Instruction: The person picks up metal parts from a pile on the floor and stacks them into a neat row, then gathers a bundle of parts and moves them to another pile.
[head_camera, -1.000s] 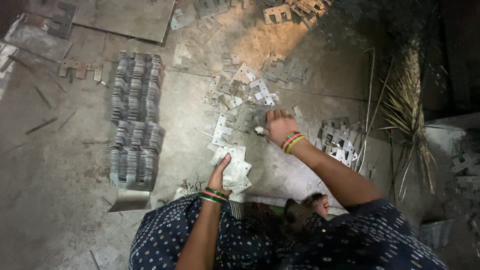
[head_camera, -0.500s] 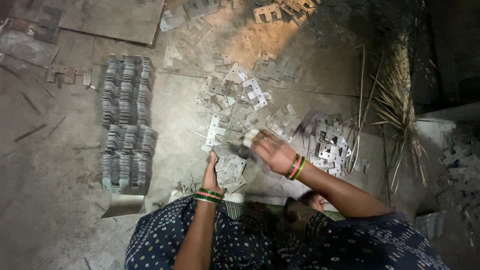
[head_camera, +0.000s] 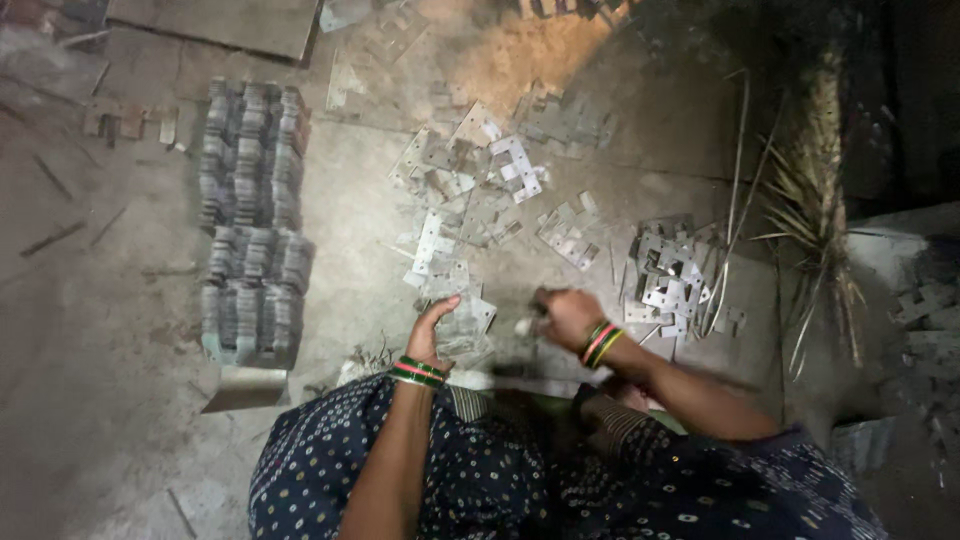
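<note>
While the left hand (head_camera: 432, 330) clasps a fanned bundle of metal plates (head_camera: 465, 322), the right hand (head_camera: 562, 316), just beside, pinches one small plate (head_camera: 524, 325), seemingly to add.

A rough metal workshop: stamped metal plates (head_camera: 470, 215) litter the dusty concrete floor (head_camera: 100, 400), with neat stacks (head_camera: 250, 215) at 9 o'clock.
</note>
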